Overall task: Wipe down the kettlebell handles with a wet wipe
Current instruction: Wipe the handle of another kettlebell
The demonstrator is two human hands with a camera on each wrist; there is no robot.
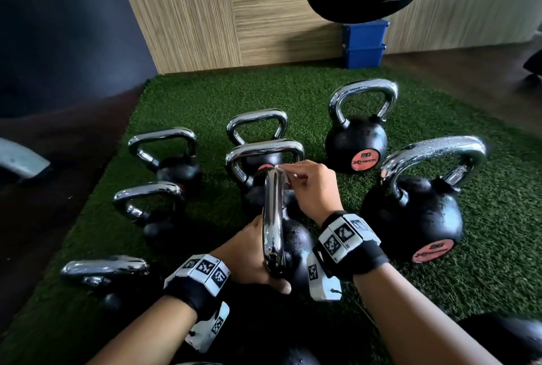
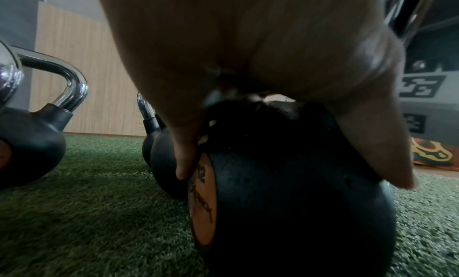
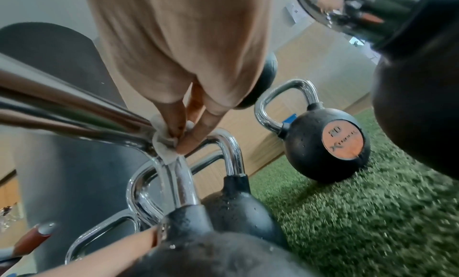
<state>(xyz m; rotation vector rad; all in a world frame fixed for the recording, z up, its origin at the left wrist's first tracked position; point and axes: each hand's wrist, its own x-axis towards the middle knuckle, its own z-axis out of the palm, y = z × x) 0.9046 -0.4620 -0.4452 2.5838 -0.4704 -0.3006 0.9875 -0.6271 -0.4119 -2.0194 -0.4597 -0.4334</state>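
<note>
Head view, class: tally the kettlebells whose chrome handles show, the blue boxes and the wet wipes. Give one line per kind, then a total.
kettlebells with a chrome handle showing: 8
blue boxes: 2
wet wipe: 1
Total: 11
The dark shapes cut off at the bottom edge are left out, since they cannot be identified.

The head camera looks steeply down on kettlebells standing on green turf (image 1: pixel 181 94). Both wrist cameras sit low, very close behind each hand, sharing the central kettlebell (image 2: pixel 285 183).
</note>
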